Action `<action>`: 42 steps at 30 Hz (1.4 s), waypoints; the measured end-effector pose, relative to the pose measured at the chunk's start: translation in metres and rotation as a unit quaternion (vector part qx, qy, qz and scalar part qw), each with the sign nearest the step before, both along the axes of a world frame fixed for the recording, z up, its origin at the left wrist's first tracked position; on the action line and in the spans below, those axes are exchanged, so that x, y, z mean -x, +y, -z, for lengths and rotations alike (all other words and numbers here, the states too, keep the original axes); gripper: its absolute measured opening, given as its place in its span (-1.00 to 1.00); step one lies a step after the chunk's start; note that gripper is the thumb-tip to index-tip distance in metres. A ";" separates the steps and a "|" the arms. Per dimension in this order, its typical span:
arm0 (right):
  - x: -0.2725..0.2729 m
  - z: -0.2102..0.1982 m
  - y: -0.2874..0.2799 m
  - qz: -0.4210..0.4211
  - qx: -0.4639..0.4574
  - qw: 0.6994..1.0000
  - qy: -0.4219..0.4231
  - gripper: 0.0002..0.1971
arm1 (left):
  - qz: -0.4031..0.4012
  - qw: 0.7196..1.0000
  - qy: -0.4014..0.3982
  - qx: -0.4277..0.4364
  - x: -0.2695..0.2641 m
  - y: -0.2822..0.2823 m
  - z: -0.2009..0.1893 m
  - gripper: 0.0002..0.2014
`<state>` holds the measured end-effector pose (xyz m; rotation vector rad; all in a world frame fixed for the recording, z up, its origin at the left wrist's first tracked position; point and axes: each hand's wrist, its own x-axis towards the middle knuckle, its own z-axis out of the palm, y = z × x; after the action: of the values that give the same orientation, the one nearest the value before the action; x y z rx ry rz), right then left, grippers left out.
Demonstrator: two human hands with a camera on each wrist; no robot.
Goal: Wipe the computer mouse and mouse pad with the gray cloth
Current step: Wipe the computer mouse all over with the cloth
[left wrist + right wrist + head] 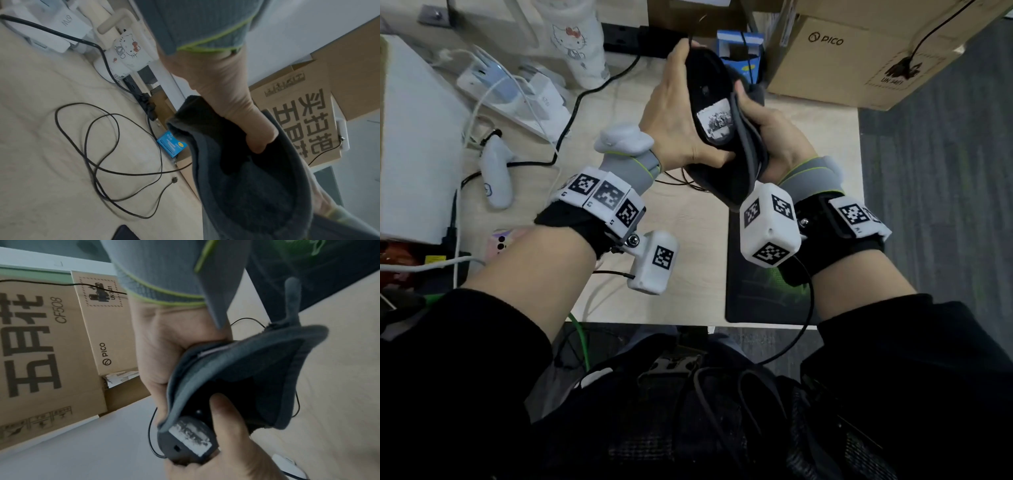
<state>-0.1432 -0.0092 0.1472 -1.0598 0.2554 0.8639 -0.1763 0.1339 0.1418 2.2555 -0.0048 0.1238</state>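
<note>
I hold the black computer mouse (709,85) upside down above the desk, its worn white label (189,439) facing up. My left hand (674,113) grips it from the left, thumb under its near end. My right hand (770,133) grips the folded gray cloth (751,154) and presses it against the mouse's right side, thumb on top. In the left wrist view the cloth (257,194) hides most of the mouse. The dark mouse pad (760,298) with a green print lies flat at the desk's near right edge, below my right wrist. The mouse's thin cable (107,146) loops on the desk.
Cardboard boxes (859,58) stand at the back right, with a small blue box (739,51) beside them. A Hello Kitty cup (575,37), white chargers (517,89) with cables, a white controller (496,171) and a phone (500,241) crowd the left side.
</note>
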 end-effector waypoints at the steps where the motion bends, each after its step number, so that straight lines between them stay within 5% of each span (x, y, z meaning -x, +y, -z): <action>1: 0.002 0.000 0.000 -0.001 -0.011 1.000 0.000 -0.53 | -0.003 1.000 0.001 0.002 0.000 0.001 0.000 0.18; 11: -0.011 -0.010 0.016 -0.047 0.118 0.990 -0.061 -0.28 | 0.022 0.999 0.026 -0.026 0.007 -0.012 0.003 0.22; 21: 0.002 -0.009 0.006 -0.049 0.022 0.999 0.003 -0.45 | -0.049 0.998 0.020 0.037 -0.004 -0.007 0.013 0.18; 27: 0.000 -0.005 -0.006 -0.036 -0.009 0.998 0.042 -0.31 | 0.058 0.997 0.056 -0.007 -0.004 -0.012 0.006 0.24; 33: -0.003 0.004 0.007 -0.033 0.075 0.995 -0.055 -0.37 | 0.053 0.997 0.061 0.003 0.001 -0.016 0.011 0.39; 37: -0.001 0.012 0.009 0.021 0.101 0.985 -0.135 -0.57 | 0.031 0.998 0.026 -0.054 0.001 -0.018 0.005 0.27; 42: 0.002 0.012 0.010 0.028 0.112 0.975 -0.189 -0.47 | 0.034 0.998 0.001 -0.059 0.006 -0.013 0.007 0.22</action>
<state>-0.1450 0.0010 0.1351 -1.3980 0.0624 0.5750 -0.1826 0.1213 0.1350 2.3706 -0.0893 0.0858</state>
